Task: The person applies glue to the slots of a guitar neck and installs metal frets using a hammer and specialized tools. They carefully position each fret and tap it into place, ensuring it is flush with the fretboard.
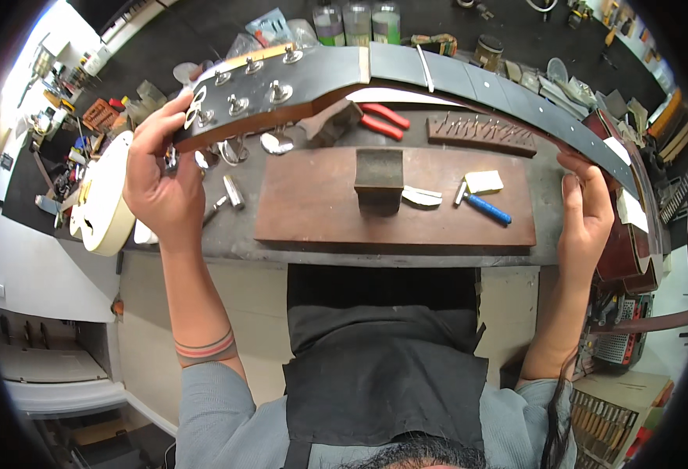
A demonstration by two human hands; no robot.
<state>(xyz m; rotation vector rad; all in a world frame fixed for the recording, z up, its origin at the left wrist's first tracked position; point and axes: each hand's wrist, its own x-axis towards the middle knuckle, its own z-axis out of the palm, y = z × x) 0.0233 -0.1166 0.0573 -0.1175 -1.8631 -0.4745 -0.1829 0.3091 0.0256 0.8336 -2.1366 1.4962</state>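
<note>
— Dark wood, this guitar neck (453, 78)? Where is it?

— Yes. It is held in the air above the tabletop (281, 246), across the whole width. The headstock (273, 86) with silver tuners is at the left side.

— And the hands?

— The left hand (160, 176) has its grip closed around the end of the headstock. The right hand (586, 215) has its grip closed on the edge of the neck, near the red guitar body (621, 250).

— What lies under it?

— A brown board (320, 211) with a metal block (378, 178), a small blue-handled hammer (480, 205), and red pliers (381, 119) behind.
</note>
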